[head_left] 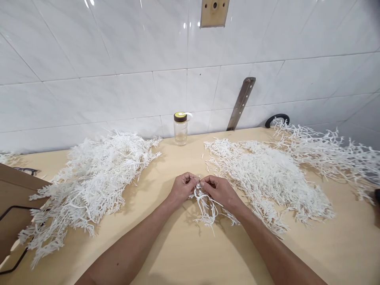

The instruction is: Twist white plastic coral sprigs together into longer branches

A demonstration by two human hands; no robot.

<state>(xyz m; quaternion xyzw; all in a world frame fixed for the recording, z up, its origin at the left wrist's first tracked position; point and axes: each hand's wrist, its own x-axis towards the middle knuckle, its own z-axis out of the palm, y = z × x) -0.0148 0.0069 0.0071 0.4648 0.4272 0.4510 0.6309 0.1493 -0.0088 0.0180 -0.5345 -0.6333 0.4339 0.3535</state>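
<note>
At the middle of the table, my left hand (183, 187) and my right hand (219, 190) pinch a white branching plastic sprig (204, 204) between thumbs and fingers. The fingertips of the two hands are close together, and the sprig's thin curling strands hang down below them towards me. Exactly where each hand grips is partly covered by the fingers. To the left lies a large heap of white branching sprigs (101, 174). On the right, near my right forearm, is another pile of white sprigs (273, 174).
A clear bottle (180, 132) with a black and yellow lid stands by the tiled wall. A metal strip (242, 103) leans there, beside a black curved handle (277, 118). More looser white strands (332, 154) lie far right. A brown box (18, 198) is at left.
</note>
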